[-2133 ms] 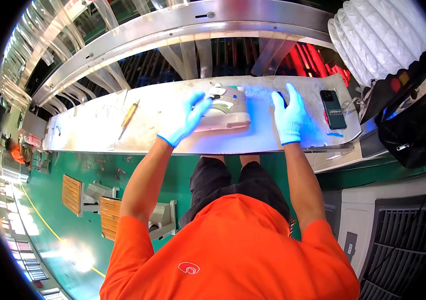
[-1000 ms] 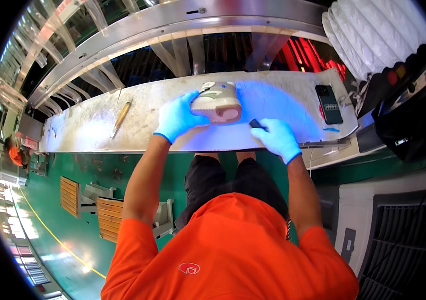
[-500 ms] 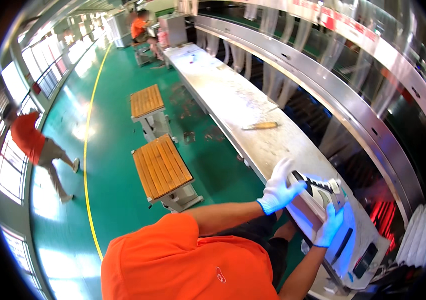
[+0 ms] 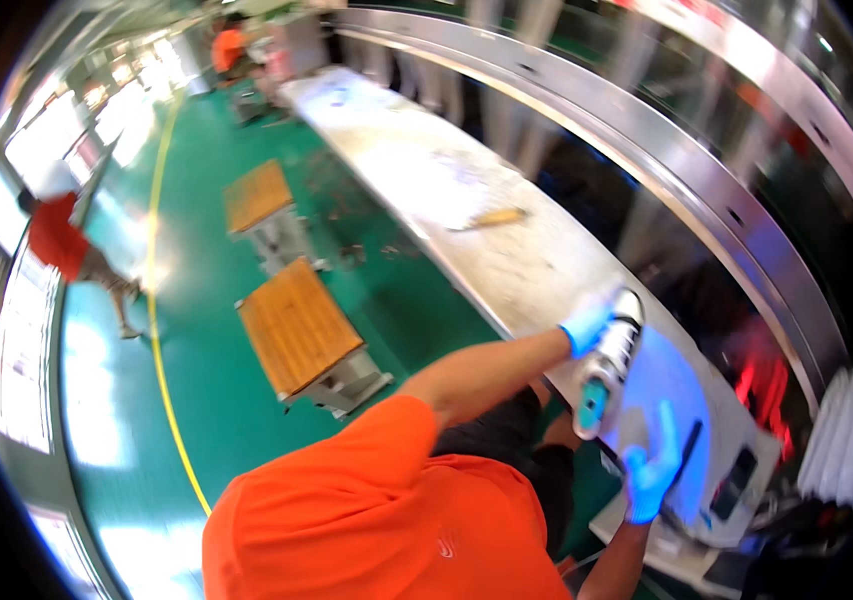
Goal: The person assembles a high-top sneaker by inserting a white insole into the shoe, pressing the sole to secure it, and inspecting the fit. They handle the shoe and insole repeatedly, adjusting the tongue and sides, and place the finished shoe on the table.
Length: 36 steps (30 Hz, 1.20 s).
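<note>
A white and black sneaker [image 4: 614, 352] with a teal insole showing in its opening is in my gloved left hand [image 4: 589, 322], whose fingers close around its side near the toe. The heel end points toward me, over the bench's near edge. My gloved right hand [image 4: 652, 472] is apart from the shoe, fingers spread, with nothing seen in it. Beside that hand lies a slim black stick-shaped tool [image 4: 689, 450], in a patch of blue-violet light. Whether the fingers touch the tool I cannot tell.
The long white workbench [image 4: 546, 265] bears a yellow-handled tool [image 4: 499, 217] and a dark phone [image 4: 734, 482]. A metal-framed machine [image 4: 646, 165] runs along its far side. Two wood-topped stools [image 4: 301, 325] stand left. One person [image 4: 58, 238] is on the walkway; another [image 4: 230, 50] sits far off.
The sneaker has turned, its opening now toward me, held by the left hand alone. My right hand has let go and moved down beside the black tool. The view has shifted slightly.
</note>
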Each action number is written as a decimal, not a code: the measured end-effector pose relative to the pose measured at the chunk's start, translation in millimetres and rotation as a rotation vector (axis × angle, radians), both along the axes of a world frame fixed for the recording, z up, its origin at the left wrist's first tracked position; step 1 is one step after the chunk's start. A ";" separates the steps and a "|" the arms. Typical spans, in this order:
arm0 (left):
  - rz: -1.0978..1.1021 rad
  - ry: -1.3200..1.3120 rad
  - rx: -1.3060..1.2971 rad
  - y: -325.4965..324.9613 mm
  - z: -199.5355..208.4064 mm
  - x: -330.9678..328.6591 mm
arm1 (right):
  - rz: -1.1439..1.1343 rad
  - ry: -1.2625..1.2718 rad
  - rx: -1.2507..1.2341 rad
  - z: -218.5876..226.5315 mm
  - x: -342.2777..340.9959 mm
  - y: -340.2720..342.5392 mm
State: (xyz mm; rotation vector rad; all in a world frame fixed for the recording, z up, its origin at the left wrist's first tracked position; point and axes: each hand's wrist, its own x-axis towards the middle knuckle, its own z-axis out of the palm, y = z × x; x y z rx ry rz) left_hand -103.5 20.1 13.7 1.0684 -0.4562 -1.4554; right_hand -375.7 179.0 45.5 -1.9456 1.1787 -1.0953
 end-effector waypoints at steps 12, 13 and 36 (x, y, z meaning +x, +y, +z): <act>-0.303 0.608 -0.038 2.4 -14.0 31.5 | -0.396 0.455 0.203 -25.1 -32.7 -80.0; -0.323 0.616 -0.029 0.9 -16.3 28.0 | -0.324 0.309 0.284 -22.5 -30.7 -87.5; -0.109 0.225 -0.125 11.7 -0.6 27.4 | -0.095 -0.226 0.444 54.8 166.7 -190.6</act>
